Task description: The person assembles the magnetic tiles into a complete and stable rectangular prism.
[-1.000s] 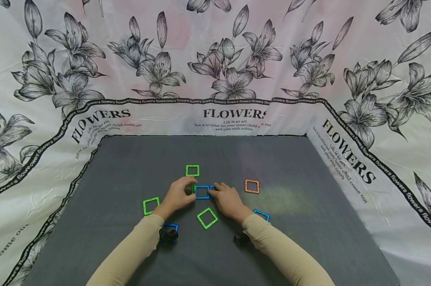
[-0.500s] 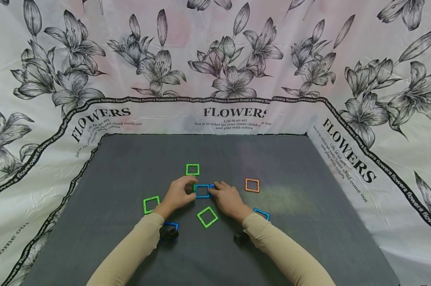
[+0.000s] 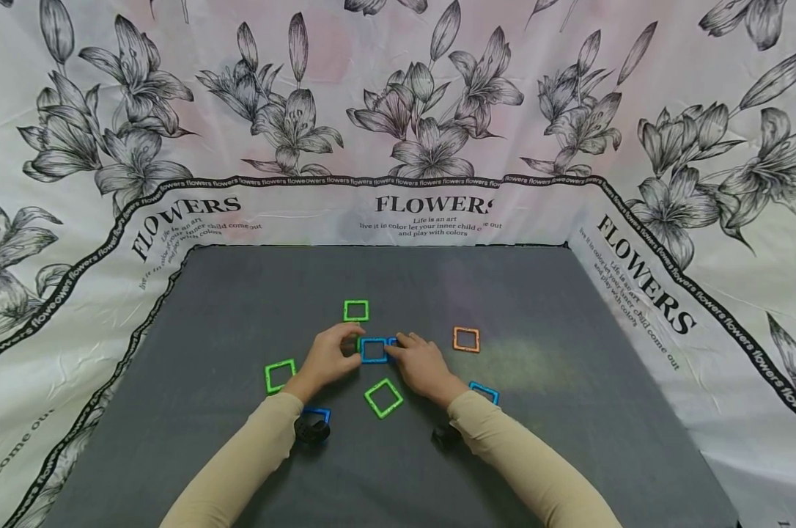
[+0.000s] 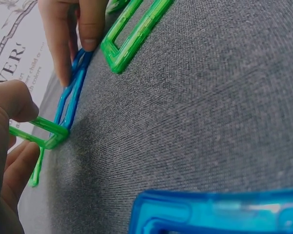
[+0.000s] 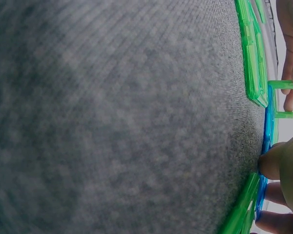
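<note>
My left hand (image 3: 325,359) pinches a green square magnetic tile (image 4: 57,138) between thumb and fingers. That tile stands raised at the left end of a flat blue square tile (image 3: 374,361). On its right, a second blue tile (image 3: 392,341) adjoins it, mostly covered by my right hand (image 3: 424,370). In the left wrist view, the right thumb and a finger hold opposite edges of the blue pieces. Nearer to me lies a loose green tile (image 3: 383,399), turned cornerwise. Another green tile (image 5: 241,209) shows beside the right thumb in the right wrist view, hidden by the hand from above.
Around the hands on the grey tabletop (image 3: 536,308) lie a green tile (image 3: 356,318) at the back, a green one (image 3: 280,362) at left, and an orange one (image 3: 466,350) at right. Blue tiles lie by the left wrist (image 3: 319,412) and right wrist (image 3: 484,387). Flower-printed cloth (image 3: 292,220) surrounds it.
The head view has tilted down very slightly, so everything sits a little higher in the picture. Both hands keep the same place and hold on the tiles.
</note>
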Action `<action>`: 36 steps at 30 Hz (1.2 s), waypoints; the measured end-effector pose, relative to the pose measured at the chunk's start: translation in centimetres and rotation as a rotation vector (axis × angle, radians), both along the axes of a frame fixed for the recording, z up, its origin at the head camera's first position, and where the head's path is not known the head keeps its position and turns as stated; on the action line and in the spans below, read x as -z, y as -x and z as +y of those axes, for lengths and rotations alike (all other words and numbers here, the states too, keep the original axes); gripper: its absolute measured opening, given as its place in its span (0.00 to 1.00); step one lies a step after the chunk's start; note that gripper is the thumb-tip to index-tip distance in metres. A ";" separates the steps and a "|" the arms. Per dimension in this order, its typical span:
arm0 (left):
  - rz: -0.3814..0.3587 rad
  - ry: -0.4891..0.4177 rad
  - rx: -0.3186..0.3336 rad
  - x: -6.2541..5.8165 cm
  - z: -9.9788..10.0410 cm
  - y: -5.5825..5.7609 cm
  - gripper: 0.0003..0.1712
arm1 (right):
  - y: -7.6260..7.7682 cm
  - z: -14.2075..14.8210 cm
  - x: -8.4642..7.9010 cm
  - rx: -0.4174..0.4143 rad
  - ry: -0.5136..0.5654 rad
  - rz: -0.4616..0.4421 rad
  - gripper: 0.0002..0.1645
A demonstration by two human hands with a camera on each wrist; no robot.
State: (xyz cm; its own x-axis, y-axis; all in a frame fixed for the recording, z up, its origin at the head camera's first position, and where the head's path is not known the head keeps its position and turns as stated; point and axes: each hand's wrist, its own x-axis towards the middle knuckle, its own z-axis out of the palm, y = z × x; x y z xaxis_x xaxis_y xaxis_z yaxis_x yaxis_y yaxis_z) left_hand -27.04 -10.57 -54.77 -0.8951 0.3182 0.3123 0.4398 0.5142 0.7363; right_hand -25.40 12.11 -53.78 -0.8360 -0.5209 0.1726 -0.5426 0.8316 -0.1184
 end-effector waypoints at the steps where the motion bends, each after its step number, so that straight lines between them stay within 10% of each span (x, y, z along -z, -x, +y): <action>1: 0.000 0.000 0.000 0.0 0.0 0.0 0.23 | 0.0 0.0 0.0 0.001 0.002 -0.007 0.19; 36: -0.109 -0.094 -0.059 0.1 0.5 -0.6 0.18 | 0.2 0.1 0.5 0.007 -0.006 0.019 0.19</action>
